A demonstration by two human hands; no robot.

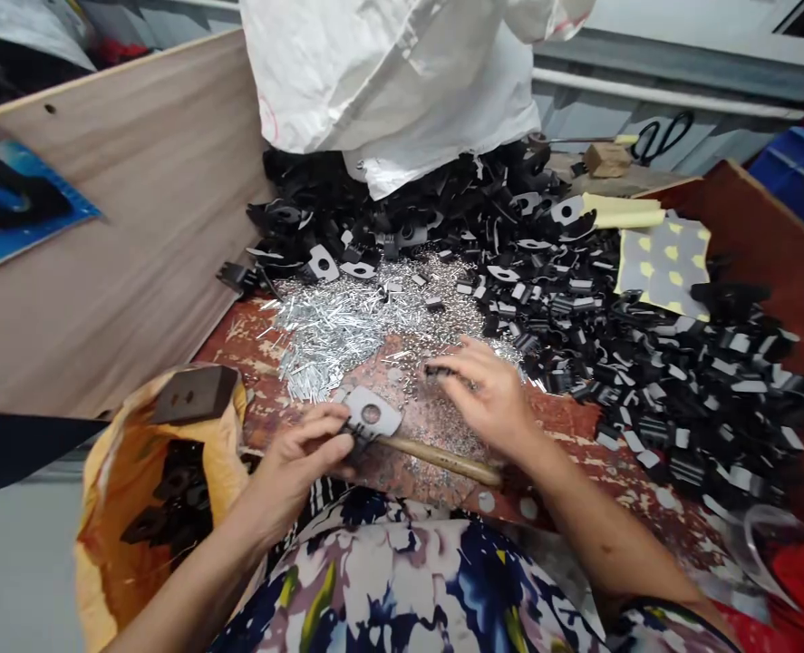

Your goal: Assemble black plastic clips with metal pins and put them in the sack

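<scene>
Near the table's front edge, my left hand (pixel 306 446) is closed on a black plastic part with a flat grey face and a round hole (pixel 386 415). My right hand (pixel 493 399) is a little farther right, its thumb and fingers pinching a small black piece (pixel 435 370) above the tabletop. The two held pieces are apart. A wooden rod like a tool handle (pixel 449 458) lies just beneath the left-hand part; its far end is hidden. Beyond my hands lie a heap of thin silvery pins (pixel 330 336) and a spread of tiny metal pieces, perhaps springs (pixel 452 286).
Small black clips (pixel 653 390) cover the right side, and larger black parts (pixel 408 204) pile up below a white sack (pixel 388 73). A yellow bag (pixel 99 508) hangs open at left. Wooden boards (pixel 130 199) wall the left. Scissors (pixel 661 138) lie at back right.
</scene>
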